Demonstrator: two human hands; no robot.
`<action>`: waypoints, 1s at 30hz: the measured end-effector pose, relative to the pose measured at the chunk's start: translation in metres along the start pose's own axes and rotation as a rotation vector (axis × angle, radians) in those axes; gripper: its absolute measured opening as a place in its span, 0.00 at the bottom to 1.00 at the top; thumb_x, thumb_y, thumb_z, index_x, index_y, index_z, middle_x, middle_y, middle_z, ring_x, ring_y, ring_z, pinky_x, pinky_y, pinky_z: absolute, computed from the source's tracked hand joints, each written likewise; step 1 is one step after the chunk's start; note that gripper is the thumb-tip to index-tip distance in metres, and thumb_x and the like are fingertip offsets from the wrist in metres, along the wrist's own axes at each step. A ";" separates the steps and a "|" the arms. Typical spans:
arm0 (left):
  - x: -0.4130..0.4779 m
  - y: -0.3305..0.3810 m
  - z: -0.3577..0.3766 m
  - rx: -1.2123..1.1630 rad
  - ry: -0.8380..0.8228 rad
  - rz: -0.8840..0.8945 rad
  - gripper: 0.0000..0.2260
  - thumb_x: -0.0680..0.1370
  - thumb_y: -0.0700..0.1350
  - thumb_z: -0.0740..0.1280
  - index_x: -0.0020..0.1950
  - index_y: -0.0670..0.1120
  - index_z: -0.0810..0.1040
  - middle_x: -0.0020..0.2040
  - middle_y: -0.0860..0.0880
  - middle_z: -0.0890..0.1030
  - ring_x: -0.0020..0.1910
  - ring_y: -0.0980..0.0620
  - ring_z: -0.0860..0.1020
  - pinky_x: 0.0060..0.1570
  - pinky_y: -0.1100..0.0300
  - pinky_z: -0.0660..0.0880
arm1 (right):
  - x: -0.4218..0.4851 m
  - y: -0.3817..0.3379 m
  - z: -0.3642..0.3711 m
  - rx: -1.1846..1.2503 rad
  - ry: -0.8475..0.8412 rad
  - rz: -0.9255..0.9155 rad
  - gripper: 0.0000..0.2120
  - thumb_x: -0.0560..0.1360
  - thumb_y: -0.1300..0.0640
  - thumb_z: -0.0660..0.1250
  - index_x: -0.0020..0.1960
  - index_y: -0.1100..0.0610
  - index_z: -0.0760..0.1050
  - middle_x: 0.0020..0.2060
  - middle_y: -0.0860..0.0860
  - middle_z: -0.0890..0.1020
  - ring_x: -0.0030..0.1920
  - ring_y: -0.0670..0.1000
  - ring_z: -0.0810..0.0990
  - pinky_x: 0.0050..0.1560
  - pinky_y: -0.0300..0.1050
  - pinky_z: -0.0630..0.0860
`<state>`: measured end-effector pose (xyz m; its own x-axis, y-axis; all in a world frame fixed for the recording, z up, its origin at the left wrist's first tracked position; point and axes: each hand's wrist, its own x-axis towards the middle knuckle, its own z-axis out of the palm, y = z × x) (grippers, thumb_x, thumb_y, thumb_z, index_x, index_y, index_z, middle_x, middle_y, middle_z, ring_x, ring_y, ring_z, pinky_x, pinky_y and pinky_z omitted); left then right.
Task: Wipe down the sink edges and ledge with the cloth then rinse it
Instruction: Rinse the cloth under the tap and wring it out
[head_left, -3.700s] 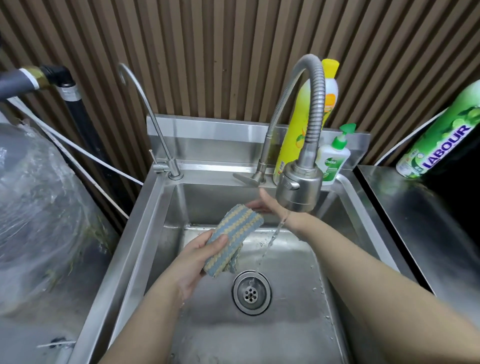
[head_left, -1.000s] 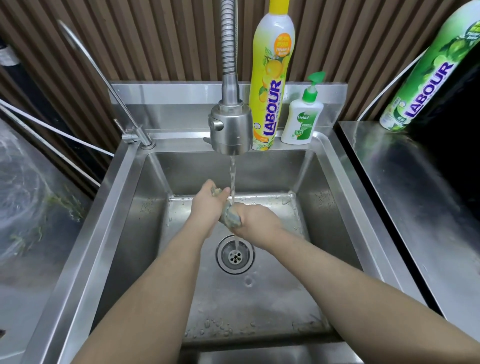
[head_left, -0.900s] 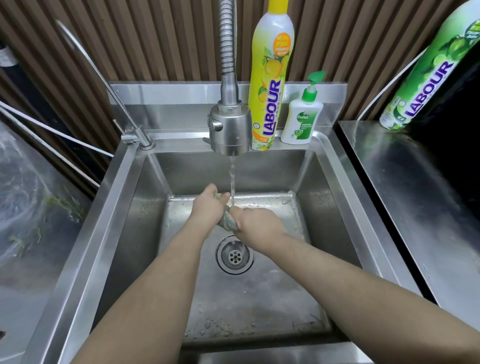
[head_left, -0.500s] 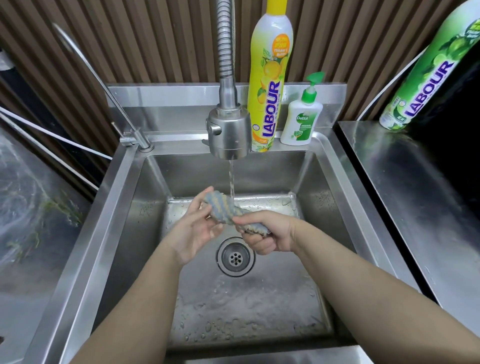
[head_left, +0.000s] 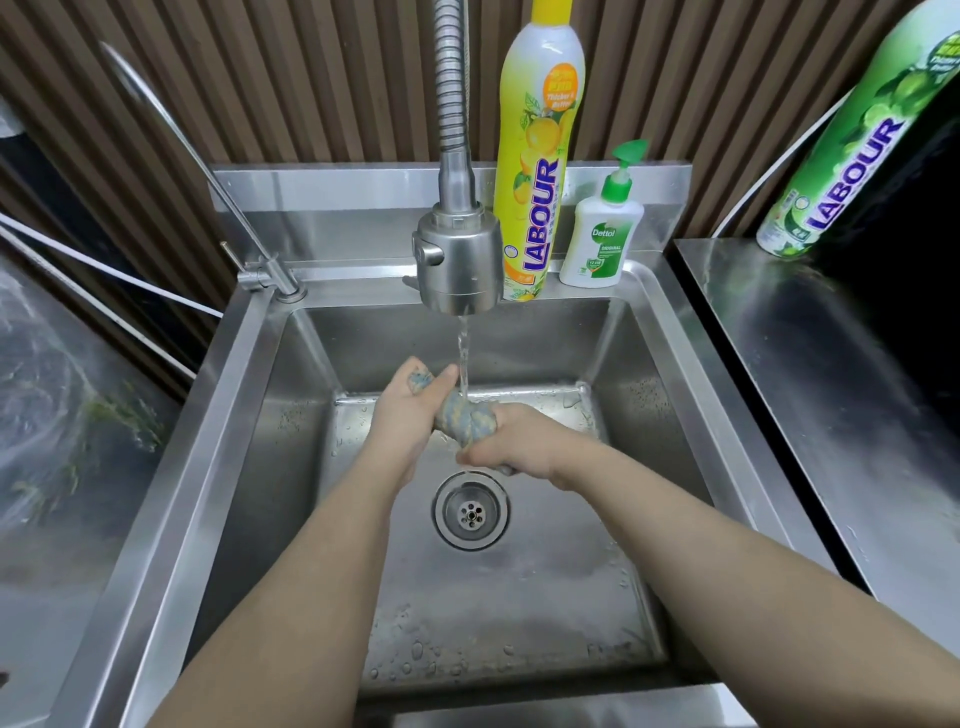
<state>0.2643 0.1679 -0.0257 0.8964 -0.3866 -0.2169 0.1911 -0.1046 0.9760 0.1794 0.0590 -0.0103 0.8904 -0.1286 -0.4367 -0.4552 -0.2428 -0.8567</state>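
Note:
A blue and yellow striped cloth (head_left: 464, 422) is bunched into a twisted roll over the steel sink (head_left: 218, 415). My left hand (head_left: 408, 415) grips its far end and my right hand (head_left: 511, 441) grips its near end, both closed tight. A thin stream of water (head_left: 463, 358) falls from the spray tap head (head_left: 460, 265) onto the cloth between my hands. The drain (head_left: 471, 512) lies just below my hands. Most of the cloth is hidden inside my fists.
On the back ledge stand a tall yellow LABOUR bottle (head_left: 540, 156) and a Dettol pump bottle (head_left: 602, 234). A thin second tap (head_left: 270, 270) rises at the back left. A steel counter (head_left: 831, 389) with a green LABOUR bottle (head_left: 852, 156) is on the right; plastic wrap (head_left: 62, 415) lies left.
The cloth went from loosely spread between my hands to tightly bunched and twisted. My hands turned and closed in on it under the running water.

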 end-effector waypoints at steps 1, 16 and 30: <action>0.002 0.001 0.001 0.031 0.016 -0.005 0.20 0.76 0.47 0.68 0.32 0.50 0.58 0.29 0.51 0.61 0.23 0.57 0.59 0.18 0.66 0.56 | 0.000 -0.002 0.001 -0.116 0.063 -0.042 0.10 0.69 0.62 0.70 0.36 0.54 0.69 0.29 0.48 0.71 0.29 0.47 0.68 0.31 0.39 0.65; -0.002 -0.008 -0.013 -0.074 -0.110 -0.380 0.17 0.77 0.61 0.60 0.41 0.48 0.67 0.28 0.50 0.67 0.20 0.57 0.62 0.18 0.68 0.57 | 0.001 -0.002 0.002 -0.420 0.026 -0.064 0.11 0.71 0.55 0.70 0.34 0.52 0.70 0.29 0.50 0.74 0.30 0.50 0.71 0.30 0.40 0.64; -0.027 -0.005 -0.034 -0.161 -0.115 0.120 0.12 0.68 0.47 0.73 0.36 0.50 0.69 0.29 0.54 0.73 0.31 0.55 0.70 0.33 0.60 0.66 | 0.001 -0.011 -0.020 0.133 -0.332 0.132 0.12 0.73 0.45 0.67 0.49 0.53 0.74 0.38 0.51 0.77 0.39 0.49 0.78 0.42 0.41 0.76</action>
<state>0.2528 0.2096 -0.0239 0.8670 -0.4899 -0.0909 0.1553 0.0923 0.9835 0.1852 0.0422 0.0041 0.7869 0.1734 -0.5922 -0.5811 -0.1149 -0.8057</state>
